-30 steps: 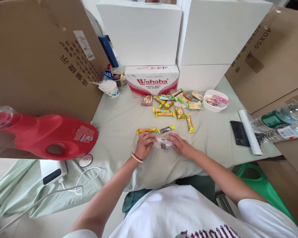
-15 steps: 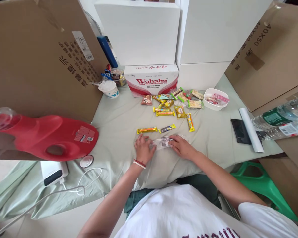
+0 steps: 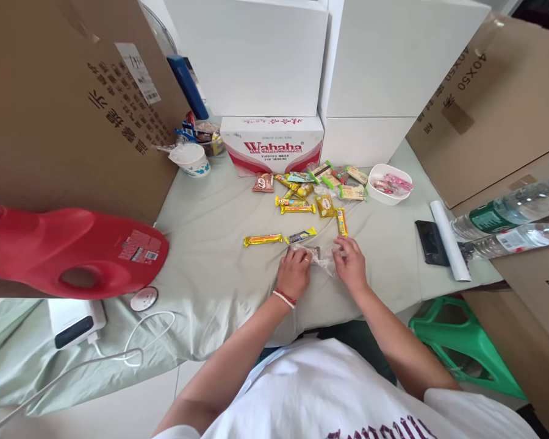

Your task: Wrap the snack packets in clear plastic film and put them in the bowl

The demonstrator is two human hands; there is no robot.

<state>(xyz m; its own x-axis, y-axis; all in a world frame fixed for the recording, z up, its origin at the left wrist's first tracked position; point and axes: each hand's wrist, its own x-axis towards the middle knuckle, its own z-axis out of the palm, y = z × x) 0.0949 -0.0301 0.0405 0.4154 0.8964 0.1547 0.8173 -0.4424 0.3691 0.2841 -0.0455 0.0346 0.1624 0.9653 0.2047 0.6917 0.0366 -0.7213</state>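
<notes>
A clear plastic bag with a small brown packet in it lies on the cloth in front of me. My left hand has its fingers curled over the bag's left part, covering it. At the bag's right end, the bent fingers and thumb of my right hand pinch the crumpled film. Just beyond lie a yellow-wrapped snack bar and a grey-and-yellow one. Another yellow bar points toward my right fingertips.
Several wrapped snacks are spread before a Wahaha carton. A white bowl holds pink packets; a paper cup stands back left. A red jug is left, a phone, white roll and bottles right.
My left hand has moved right, onto the bag's left part. My right hand has shifted from the packet to the bag's right end. The camera view has turned slightly right.
</notes>
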